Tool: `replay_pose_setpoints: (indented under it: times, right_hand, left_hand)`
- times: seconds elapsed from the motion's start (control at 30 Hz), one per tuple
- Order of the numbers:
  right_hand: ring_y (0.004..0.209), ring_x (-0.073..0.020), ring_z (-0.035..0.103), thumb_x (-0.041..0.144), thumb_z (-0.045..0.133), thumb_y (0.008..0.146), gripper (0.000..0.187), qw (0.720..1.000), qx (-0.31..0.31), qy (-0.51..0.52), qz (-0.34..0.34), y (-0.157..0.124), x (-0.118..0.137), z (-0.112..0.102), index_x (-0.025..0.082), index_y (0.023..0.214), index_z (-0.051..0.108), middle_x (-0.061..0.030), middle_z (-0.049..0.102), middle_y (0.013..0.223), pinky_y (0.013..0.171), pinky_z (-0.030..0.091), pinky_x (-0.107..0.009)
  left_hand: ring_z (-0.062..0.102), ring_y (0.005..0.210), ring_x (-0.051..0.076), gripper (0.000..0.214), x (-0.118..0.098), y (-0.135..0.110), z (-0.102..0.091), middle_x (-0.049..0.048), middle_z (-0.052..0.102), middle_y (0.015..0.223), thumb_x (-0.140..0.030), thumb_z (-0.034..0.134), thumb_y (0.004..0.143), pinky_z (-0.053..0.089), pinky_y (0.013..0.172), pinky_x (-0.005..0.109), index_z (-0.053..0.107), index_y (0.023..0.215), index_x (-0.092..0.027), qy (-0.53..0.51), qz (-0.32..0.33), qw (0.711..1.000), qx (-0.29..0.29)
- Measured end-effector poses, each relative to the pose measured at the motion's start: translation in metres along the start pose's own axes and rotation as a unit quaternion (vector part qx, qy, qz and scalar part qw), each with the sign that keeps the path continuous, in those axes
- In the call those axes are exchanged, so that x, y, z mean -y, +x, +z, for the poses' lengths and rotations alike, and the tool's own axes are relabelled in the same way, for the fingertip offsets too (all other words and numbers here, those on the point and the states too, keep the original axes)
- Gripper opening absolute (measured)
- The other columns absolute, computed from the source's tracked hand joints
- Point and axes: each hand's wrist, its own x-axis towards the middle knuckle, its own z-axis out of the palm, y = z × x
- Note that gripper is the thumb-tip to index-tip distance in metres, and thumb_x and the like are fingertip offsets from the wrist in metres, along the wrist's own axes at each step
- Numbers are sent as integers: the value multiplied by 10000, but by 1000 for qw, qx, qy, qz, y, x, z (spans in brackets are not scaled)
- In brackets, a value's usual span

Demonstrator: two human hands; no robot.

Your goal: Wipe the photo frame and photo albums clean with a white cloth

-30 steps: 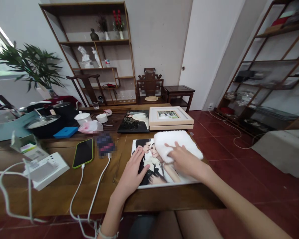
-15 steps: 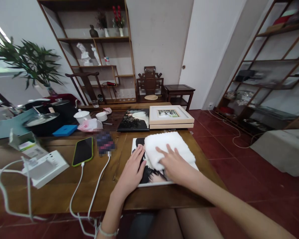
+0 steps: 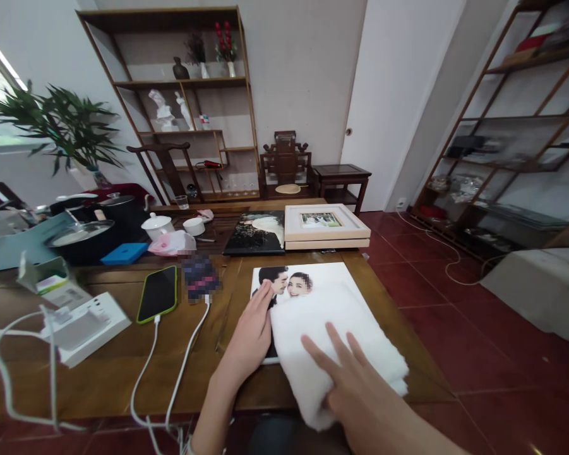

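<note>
A photo panel with a picture of a couple lies flat on the wooden table. My left hand rests on its left side, fingers stretched out. Over the lower and right part of the panel is a folded white towel, its near corner hanging past the panel's front edge. My right hand holds the towel from above. Its fingers are spread on top and the thumb is bent at the near edge. The towel hides much of the picture.
Behind the panel lie a dark photo panel and stacked light wood frames. To the left are a phone with a green case, white charging cables, a white power strip, a blue box and lidded pots.
My right hand has drawn the towel toward me and slightly right, uncovering the couple's heads at the panel's top. My left hand stays at the left side, a little lower.
</note>
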Motion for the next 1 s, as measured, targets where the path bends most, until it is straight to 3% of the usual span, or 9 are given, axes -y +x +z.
replay_pose_setpoints:
  times: [0.07,0.17,0.3,0.4,0.53,0.63,0.73,0.9,1.0]
  right_hand:
    - [1344,-422,91,43,475,661,396,1000,-16,21,3,-11,-11,3,203,918,730,6,209,1501,1046,166,-649]
    - [1359,-358,122,-41,399,617,539,996,-36,25,78,-9,-39,-6,171,1021,687,-20,260,1486,1061,207,-590]
    - [1321,-412,215,-57,368,671,473,982,-57,0,180,25,-63,-30,108,997,669,-105,292,1468,979,311,-607]
    - [1286,-442,272,-23,427,711,466,981,-60,-7,182,56,-47,-40,132,1095,642,-130,300,1462,934,322,-646]
    - [1290,-473,232,82,476,805,346,993,-49,-18,102,73,6,-29,176,1067,681,-111,295,1465,956,247,-695]
    - [1306,-464,186,152,443,861,308,998,-46,7,36,59,35,-19,202,997,714,-52,248,1486,993,210,-690]
    - [1314,-471,103,144,487,822,271,999,15,44,5,33,36,-14,189,929,732,-20,190,1498,1019,181,-683]
    - [1328,-454,66,-14,439,685,410,995,18,33,91,0,-4,-9,143,951,709,-37,165,1506,1037,182,-648]
    - [1335,-430,124,-70,381,648,486,989,-15,9,150,-3,-34,-13,125,985,671,-56,214,1502,1025,254,-593]
  left_hand:
    - [259,1369,201,466,0,0,0,99,308,1481,-226,293,927,235,1121,441,341,1389,-184,2,-5,1000,1]
    - [274,1363,195,457,1,0,2,85,325,1475,-235,308,930,251,1117,430,353,1384,-212,-4,-2,1000,-10]
    - [286,1359,201,449,-1,0,2,78,326,1475,-252,322,930,239,1120,438,365,1376,-217,-27,-8,999,-20]
    - [281,1361,187,442,-6,0,-2,63,329,1475,-307,314,939,214,1129,414,371,1371,-227,-72,-33,996,-36]
    - [265,1367,174,462,-13,0,-10,42,334,1473,-395,292,943,195,1138,360,381,1362,-222,-146,-57,980,-119]
    - [319,1343,192,488,-15,-1,-14,62,367,1454,-413,233,950,224,1129,382,385,1357,-191,-185,-83,968,-150]
    - [335,1335,202,495,-17,-2,-12,79,388,1440,-401,200,954,233,1125,406,408,1340,-170,-173,-75,973,-132]
    - [348,1329,211,423,-19,-4,-6,71,429,1414,-367,368,925,267,1113,397,470,1296,-191,-82,-20,994,-68]
    - [492,1226,213,397,-19,-5,-5,61,564,1295,-323,492,876,377,1049,365,511,1256,-209,-67,5,997,-47]
